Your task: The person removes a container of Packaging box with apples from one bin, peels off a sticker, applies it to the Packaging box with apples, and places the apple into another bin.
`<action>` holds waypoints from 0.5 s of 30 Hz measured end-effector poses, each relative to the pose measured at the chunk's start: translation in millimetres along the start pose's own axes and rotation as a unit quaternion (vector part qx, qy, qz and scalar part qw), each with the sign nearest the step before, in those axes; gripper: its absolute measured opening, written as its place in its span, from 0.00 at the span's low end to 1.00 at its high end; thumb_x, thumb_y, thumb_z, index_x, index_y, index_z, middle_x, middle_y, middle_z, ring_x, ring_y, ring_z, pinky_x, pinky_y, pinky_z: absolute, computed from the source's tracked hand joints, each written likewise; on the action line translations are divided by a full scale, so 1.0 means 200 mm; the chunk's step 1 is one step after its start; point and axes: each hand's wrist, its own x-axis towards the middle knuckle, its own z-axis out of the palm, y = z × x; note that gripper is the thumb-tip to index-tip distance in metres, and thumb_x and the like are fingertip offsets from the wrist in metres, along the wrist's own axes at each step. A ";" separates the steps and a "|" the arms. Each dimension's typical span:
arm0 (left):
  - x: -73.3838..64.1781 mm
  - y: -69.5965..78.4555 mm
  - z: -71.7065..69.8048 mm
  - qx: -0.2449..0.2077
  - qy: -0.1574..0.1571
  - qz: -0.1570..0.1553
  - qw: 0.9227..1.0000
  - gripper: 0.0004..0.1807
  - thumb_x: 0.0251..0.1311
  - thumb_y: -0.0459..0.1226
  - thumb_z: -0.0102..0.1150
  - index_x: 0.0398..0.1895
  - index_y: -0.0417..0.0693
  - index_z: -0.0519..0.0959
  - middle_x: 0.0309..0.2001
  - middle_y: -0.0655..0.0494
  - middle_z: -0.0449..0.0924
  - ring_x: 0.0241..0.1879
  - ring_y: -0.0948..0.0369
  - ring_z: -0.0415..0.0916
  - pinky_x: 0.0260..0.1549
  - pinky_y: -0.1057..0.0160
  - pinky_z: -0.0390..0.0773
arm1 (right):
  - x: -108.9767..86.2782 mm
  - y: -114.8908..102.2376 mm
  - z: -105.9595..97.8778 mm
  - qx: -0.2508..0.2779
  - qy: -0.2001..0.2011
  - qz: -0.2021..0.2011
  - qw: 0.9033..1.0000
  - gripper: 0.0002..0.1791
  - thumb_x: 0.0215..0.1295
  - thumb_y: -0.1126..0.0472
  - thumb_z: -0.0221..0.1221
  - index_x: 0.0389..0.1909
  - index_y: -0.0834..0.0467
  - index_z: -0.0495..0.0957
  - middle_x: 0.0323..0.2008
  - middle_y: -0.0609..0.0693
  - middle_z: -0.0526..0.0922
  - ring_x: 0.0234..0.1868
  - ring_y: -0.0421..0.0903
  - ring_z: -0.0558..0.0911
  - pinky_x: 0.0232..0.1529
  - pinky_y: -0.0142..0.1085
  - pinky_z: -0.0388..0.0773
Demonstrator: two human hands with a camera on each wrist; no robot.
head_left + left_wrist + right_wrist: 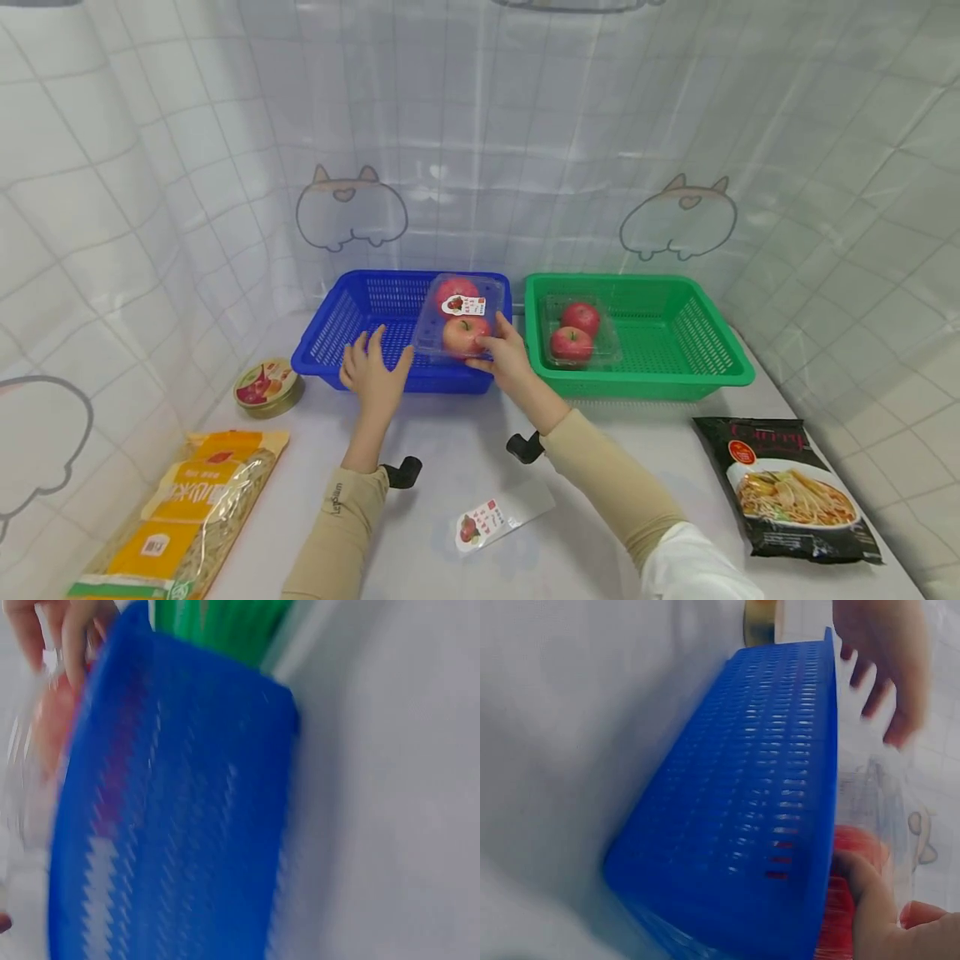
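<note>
Pack (459, 321) at frame centre carries its label (463, 306); right hand (513, 358) pinches its edge, left hand (375, 377) is spread. Apparently outstanding: 1 unlabelled pack (579, 333), centre right; 1 loose label (495, 518), lower centre.

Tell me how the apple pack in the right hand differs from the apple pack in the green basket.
The held pack bears a white label; the other pack shows none. The right hand grips the held pack at the blue basket; the other pack lies untouched in the green basket. Both are clear plastic with two apples showing.
</note>
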 end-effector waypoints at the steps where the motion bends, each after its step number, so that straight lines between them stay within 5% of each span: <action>1: 0.00 -0.03 -0.01 0.008 0.026 -0.010 1.000 0.36 0.57 0.50 0.56 0.67 0.49 0.60 0.69 0.38 0.46 0.69 0.40 0.31 0.60 0.39 0.32 | 0.01 0.01 0.00 -0.004 0.003 0.004 1.000 0.40 0.63 0.76 0.46 0.73 0.53 0.43 0.73 0.54 0.40 0.67 0.53 0.57 0.48 0.52 0.74; 7: 0.03 -0.21 -0.04 0.028 0.108 -0.077 0.991 0.44 0.55 0.50 0.60 0.71 0.53 0.51 0.70 0.39 0.27 0.68 0.42 0.22 0.60 0.37 0.31 | 0.05 0.04 0.03 -0.018 0.011 0.016 1.000 0.40 0.63 0.76 0.45 0.73 0.54 0.41 0.72 0.54 0.42 0.66 0.56 0.60 0.49 0.52 0.73; 15: 0.03 -0.31 -0.04 0.005 0.110 -0.111 0.988 0.50 0.52 0.56 0.60 0.72 0.52 0.44 0.71 0.42 0.22 0.69 0.43 0.25 0.61 0.39 0.31 | 0.11 0.04 0.05 -0.038 0.020 0.028 0.999 0.40 0.61 0.78 0.44 0.72 0.56 0.42 0.72 0.56 0.45 0.60 0.57 0.66 0.49 0.52 0.73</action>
